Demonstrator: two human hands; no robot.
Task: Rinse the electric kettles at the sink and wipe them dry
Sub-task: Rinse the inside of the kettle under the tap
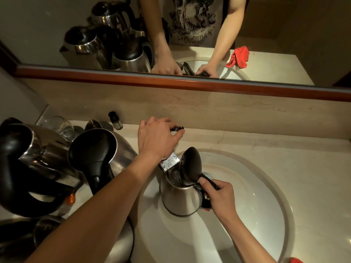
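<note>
Sink (266, 215): set into the table (313, 168), right of centre.
Kettle (180, 198): stands upright in the sink, left part of the bowl, lid (190, 166) raised.
Tap (169, 161): at the sink's back left edge, spout over the kettle's mouth.
Left hand (157, 139): on the tap lever (177, 128), behind the kettle.
Right hand (218, 196): on the kettle's handle, at its right.
Other kettles (98, 158): crowded on the table left of the sink.
Glasses (58, 124): behind those kettles, by the wall.
Mirror (57, 25): on the wall behind the table.
</note>
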